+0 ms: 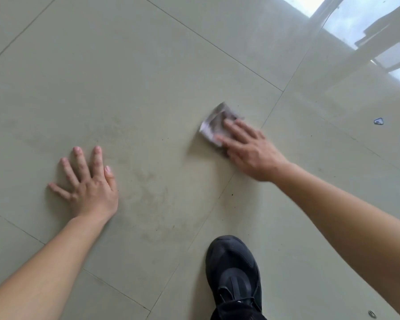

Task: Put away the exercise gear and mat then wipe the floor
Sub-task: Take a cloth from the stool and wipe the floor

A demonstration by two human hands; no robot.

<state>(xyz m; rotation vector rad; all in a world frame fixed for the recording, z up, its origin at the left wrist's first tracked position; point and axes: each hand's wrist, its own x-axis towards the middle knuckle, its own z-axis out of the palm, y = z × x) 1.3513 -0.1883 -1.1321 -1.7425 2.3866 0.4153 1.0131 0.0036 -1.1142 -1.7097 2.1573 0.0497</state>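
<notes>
A small crumpled, dirty white wipe (214,122) lies on the pale tiled floor (148,77) right of centre. My right hand (249,148) presses flat on it, fingers over its near half, and looks motion-blurred. My left hand (88,183) rests flat on the floor at the left, fingers spread, holding nothing. Faint dusty smears mark the tile between my hands. No exercise gear or mat is in view.
My black shoe (233,276) stands on the floor at the bottom centre. A small dark scrap (378,121) lies at the right, and a tiny ring-like bit (371,314) at the bottom right. Window light reflects off the tiles at the top right.
</notes>
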